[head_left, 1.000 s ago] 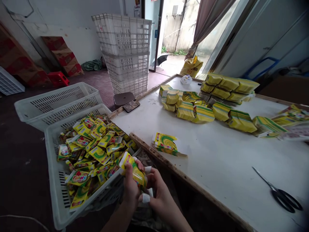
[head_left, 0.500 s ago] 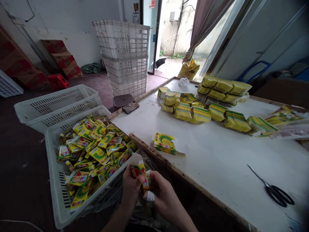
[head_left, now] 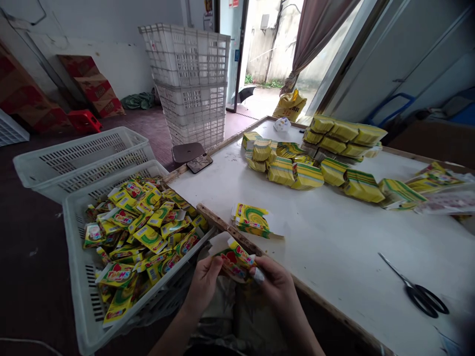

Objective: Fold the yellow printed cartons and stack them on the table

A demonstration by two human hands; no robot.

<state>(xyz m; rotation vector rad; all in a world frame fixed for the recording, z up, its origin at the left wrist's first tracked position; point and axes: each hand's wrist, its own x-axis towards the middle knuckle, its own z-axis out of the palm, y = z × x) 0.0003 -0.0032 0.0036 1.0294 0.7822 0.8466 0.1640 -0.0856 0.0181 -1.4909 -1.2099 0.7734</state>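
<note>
The hands (head_left: 276, 279) partly hide the printed carton (head_left: 234, 262).

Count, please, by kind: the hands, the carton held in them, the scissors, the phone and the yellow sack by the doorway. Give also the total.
Hands: 2 (left hand, right hand)
Held carton: 1
Scissors: 1
Phone: 1
Yellow sack: 1
Total: 6

The head-worn camera looks forward and down across the table (head_left: 326, 232).
</note>
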